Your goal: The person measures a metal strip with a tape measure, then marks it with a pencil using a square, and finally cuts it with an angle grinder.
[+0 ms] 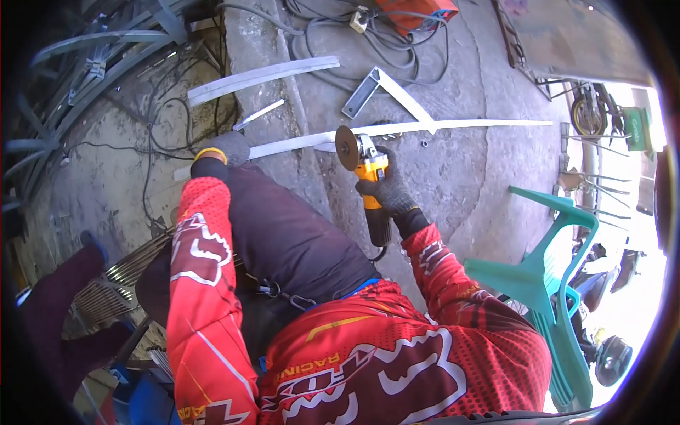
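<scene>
Holding one grinder [373, 180], right hand [388, 190] neighbours one long strip [489, 123]; left hand [230, 149]: grip unclear.

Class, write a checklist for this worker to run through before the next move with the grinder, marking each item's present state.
1. Right hand wrapped round the grinder: ok.
2. Left hand at the long metal strip: ok; firmness of hold, cannot tell.
3. Gloves on both hands: ok.
4. Strip free of the square: not ok, its blade end overlaps it.
5. Disc stopped: cannot tell.
6. Grinder's cord leaving away from the disc: ok.
</scene>
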Demonstrator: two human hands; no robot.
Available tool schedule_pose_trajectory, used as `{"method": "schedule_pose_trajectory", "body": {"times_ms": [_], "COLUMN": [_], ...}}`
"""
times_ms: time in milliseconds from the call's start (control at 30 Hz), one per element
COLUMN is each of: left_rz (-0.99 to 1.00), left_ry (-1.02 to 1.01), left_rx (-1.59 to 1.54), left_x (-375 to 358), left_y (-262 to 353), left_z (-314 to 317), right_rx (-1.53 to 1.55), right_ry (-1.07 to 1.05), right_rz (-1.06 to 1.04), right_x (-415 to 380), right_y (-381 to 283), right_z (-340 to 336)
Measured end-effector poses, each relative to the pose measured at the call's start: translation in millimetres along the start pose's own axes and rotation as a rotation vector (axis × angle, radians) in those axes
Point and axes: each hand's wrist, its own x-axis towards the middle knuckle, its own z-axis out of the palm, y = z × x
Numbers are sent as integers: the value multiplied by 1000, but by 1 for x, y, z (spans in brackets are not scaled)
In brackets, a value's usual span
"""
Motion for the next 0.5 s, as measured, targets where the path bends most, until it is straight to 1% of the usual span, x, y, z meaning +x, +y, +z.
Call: {"method": "schedule_pose_trajectory", "body": {"times_ms": [67,133,167,233,367,433,500], "left_rz": [38,-46,-46,-139,-191,-250,-269], "left_ry": [-36,-35,-35,-49,-32,-24,-24], "left_rx": [-20,-163,-163,-222,-215,-219,-211], "left_x": [-10,-16,-13,-11,-13,-10,-7], "left_y": [4,10,11,18,24,27,28], "left_z": [-9,-12,-11,-10,-10,-9,-8], "right_rx": [11,26,21,13,24,23,10], "right_ry": [-2,-3,-2,-3,4,-5,0], "right_rz": [3,5,7,11,1,3,29], "right_x": [0,0,0,0,1,2,2], "right_y": [3,6,7,9,8,6,5], "right_z": [0,1,1,1,4,3,4]}}
